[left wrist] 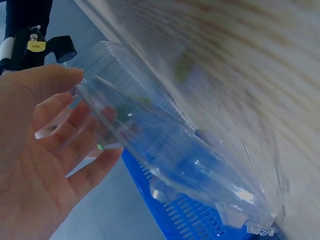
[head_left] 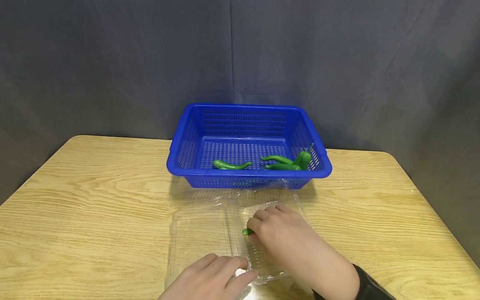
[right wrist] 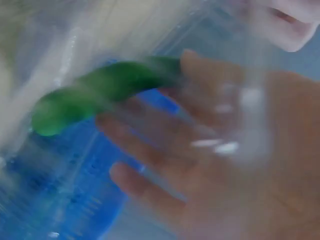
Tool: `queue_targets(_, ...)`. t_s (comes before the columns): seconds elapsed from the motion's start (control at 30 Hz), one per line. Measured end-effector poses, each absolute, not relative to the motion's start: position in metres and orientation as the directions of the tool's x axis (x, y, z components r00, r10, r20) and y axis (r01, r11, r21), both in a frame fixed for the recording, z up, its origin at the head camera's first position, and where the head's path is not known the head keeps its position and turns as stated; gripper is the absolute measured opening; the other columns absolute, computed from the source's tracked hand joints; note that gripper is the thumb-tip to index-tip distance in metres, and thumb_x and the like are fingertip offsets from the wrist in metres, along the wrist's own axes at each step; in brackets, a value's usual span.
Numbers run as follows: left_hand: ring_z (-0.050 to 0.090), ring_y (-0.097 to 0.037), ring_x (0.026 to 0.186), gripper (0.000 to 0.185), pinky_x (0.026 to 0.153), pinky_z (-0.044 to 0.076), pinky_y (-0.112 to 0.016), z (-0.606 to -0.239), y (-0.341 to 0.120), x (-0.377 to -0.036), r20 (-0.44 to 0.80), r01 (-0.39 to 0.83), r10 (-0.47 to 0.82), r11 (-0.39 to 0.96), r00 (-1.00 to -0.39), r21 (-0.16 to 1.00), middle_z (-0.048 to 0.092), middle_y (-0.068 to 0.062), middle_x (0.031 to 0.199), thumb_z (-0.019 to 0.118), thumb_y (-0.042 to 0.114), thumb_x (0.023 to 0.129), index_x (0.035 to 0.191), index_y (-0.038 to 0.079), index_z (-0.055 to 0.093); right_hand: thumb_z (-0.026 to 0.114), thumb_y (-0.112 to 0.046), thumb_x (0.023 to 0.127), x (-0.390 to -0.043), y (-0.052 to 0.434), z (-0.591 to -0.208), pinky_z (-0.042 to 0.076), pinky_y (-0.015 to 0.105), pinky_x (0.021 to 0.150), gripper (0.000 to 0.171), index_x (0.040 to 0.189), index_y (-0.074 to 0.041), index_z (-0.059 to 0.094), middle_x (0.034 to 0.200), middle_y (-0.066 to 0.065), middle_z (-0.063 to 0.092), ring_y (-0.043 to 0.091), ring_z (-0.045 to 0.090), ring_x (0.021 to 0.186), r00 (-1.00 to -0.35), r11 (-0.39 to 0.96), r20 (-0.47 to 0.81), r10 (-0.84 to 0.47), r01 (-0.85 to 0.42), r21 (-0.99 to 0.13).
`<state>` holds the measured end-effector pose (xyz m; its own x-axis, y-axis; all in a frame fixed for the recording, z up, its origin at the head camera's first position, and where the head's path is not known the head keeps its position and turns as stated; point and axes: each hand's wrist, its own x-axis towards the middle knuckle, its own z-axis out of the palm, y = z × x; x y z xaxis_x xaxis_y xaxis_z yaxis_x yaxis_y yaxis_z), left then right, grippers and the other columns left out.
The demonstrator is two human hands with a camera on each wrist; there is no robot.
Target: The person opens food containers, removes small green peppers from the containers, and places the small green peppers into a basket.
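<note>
Fingers of the left hand (head_left: 213, 277) are resting straight on the clear box's (head_left: 198, 233) near edge; inside the box, the right hand (head_left: 279, 235) is gripping a green pepper (head_left: 246, 231); beyond the box, a blue basket (head_left: 180, 162) is holding more peppers (head_left: 231, 165)

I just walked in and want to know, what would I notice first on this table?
Your eye goes first to the bright blue slotted plastic basket at the back of the light wooden table, with green chilli peppers lying in it. In front of it lies an open clear plastic clamshell box. The right hand holds one more green pepper in the box's right half, while the left hand touches its near edge.
</note>
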<state>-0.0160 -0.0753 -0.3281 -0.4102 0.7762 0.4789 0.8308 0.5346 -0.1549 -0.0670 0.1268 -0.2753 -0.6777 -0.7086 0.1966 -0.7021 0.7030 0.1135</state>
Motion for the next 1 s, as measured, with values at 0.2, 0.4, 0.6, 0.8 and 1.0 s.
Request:
queue_targets(0.2, 0.060, -0.007, 0.086, 0.041, 0.072, 0.049, -0.020, -0.329, -0.075, -0.017, 0.501, 0.828, 0.771, 0.533, -0.393, -0.172, 0.059, 0.006, 0.103, 0.044, 0.053, 0.099, 0.109, 0.019, 0.064, 0.073, -0.025, 0.089, -0.057, 0.126, -0.269, 0.049, 0.034, 0.080, 0.009, 0.087, -0.017, 0.069, 0.083, -0.006, 0.065, 0.014, 0.063, 0.081, -0.664, 0.686, 0.186, -0.724, -0.721, 0.095)
queue_targets(0.4, 0.059, -0.007, 0.082, 0.036, 0.067, 0.047, -0.019, -0.329, -0.075, -0.019, 0.532, 0.830, 0.767, 0.523, -0.358, -0.196, 0.058, 0.005, 0.103, 0.048, 0.049, 0.096, 0.103, 0.018, 0.064, 0.072, -0.025, 0.089, -0.048, 0.125, -0.262, 0.047, 0.028, 0.074, 0.009, 0.086, -0.018, 0.068, 0.080, -0.009, 0.062, 0.011, 0.060, 0.076, -0.628, 0.654, 0.248, -0.738, -0.755, 0.036)
queue_targets(0.6, 0.059, -0.007, 0.087, 0.036, 0.070, 0.049, -0.020, -0.327, -0.076, -0.018, 0.511, 0.833, 0.773, 0.524, -0.377, -0.178, 0.058, 0.005, 0.105, 0.048, 0.049, 0.097, 0.105, 0.018, 0.064, 0.073, -0.026, 0.089, -0.048, 0.125, -0.256, 0.045, 0.026, 0.075, 0.013, 0.085, -0.017, 0.065, 0.077, -0.010, 0.059, 0.009, 0.059, 0.075, -0.562, 0.607, 0.318, -0.764, -0.793, 0.056)
queue_targets(0.8, 0.058, -0.007, 0.090, 0.035, 0.073, 0.049, -0.021, -0.326, -0.076, -0.016, 0.506, 0.835, 0.762, 0.533, -0.403, -0.138, 0.057, 0.006, 0.105, 0.049, 0.048, 0.097, 0.106, 0.018, 0.063, 0.073, -0.025, 0.090, -0.049, 0.127, -0.248, 0.048, 0.026, 0.082, 0.013, 0.092, -0.015, 0.065, 0.082, -0.010, 0.064, 0.009, 0.062, 0.078, -0.535, 0.591, 0.375, -0.757, -0.805, 0.045)
queue_targets(1.0, 0.059, -0.007, 0.093, 0.040, 0.079, 0.051, -0.022, -0.326, -0.075, -0.016, 0.494, 0.846, 0.761, 0.525, -0.421, -0.087, 0.057, 0.007, 0.108, 0.052, 0.052, 0.096, 0.112, 0.018, 0.064, 0.070, -0.027, 0.092, -0.054, 0.137, -0.242, 0.048, 0.029, 0.081, 0.015, 0.100, -0.014, 0.067, 0.090, -0.010, 0.066, 0.009, 0.062, 0.081, -0.541, 0.609, 0.411, -0.734, -0.792, 0.044)
